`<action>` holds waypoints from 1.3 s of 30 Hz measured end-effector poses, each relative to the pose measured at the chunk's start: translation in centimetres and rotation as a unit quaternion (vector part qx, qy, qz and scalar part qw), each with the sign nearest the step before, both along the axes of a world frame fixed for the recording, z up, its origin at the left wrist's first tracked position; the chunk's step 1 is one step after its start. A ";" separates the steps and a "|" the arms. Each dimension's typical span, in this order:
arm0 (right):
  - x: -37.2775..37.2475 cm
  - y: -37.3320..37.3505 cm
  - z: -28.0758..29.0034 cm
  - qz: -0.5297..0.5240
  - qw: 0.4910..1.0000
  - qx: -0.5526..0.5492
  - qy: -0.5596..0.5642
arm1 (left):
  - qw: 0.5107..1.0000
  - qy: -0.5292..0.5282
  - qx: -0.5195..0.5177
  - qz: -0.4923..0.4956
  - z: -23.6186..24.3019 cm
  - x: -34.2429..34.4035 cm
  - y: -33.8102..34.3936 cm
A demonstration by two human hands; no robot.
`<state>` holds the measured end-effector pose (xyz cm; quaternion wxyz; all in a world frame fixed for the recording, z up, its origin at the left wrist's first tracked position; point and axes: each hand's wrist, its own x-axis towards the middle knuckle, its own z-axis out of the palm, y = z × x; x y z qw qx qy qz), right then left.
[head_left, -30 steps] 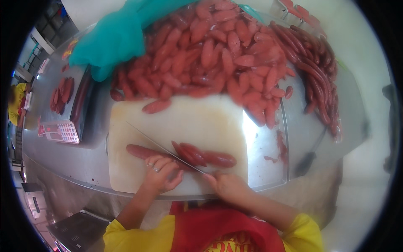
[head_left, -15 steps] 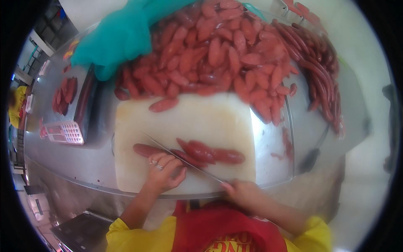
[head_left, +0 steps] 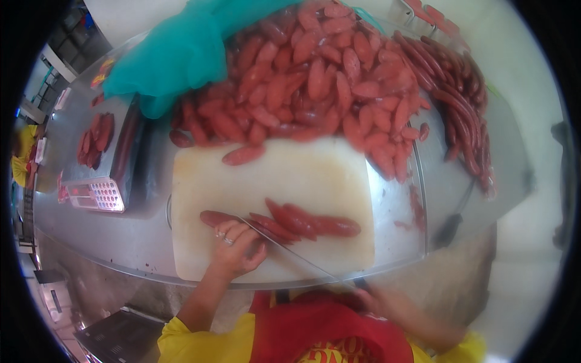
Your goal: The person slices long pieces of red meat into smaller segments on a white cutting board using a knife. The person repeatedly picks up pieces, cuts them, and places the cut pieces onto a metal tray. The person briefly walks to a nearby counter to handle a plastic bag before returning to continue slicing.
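Observation:
On a cream cutting board (head_left: pixel 278 175), my left hand (head_left: pixel 239 247) has its fingers curled over a red sausage (head_left: pixel 215 219), holding it beside the blade. Several long oval sausage pieces (head_left: pixel 290 221) lie fanned to its right. A long knife (head_left: pixel 302 261) runs diagonally from the sausage down past the board's front edge, where my right hand (head_left: pixel 378 302) grips its handle, slightly blurred.
A big heap of cut sausage pieces (head_left: pixel 315 78) lies behind the board, beside teal mesh cloth (head_left: pixel 163 57). Whole sausages (head_left: pixel 460 115) and a dark handle (head_left: pixel 448 230) are on the right. A scale (head_left: pixel 91 195) stands left. Another person (head_left: pixel 23 154) is at far left.
My right hand has moved down and right, drawing the knife back so its tip is nearer my left hand. My left hand stays on the sausage. The whole view has shifted slightly.

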<state>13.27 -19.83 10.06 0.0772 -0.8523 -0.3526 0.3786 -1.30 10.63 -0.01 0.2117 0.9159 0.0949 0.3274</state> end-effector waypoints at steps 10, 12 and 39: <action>-0.2 7.2 -3.2 0.028 0.992 0.124 -0.005 | 0.999 -0.017 0.011 0.035 0.0 -1.2 0.7; -0.2 3.4 -1.4 0.028 0.997 0.072 -0.003 | 0.999 -0.012 0.006 0.046 0.1 -1.5 0.8; -2.4 11.8 -4.5 0.080 0.980 0.181 -0.039 | 0.998 -0.015 -0.017 0.066 0.4 -2.5 1.8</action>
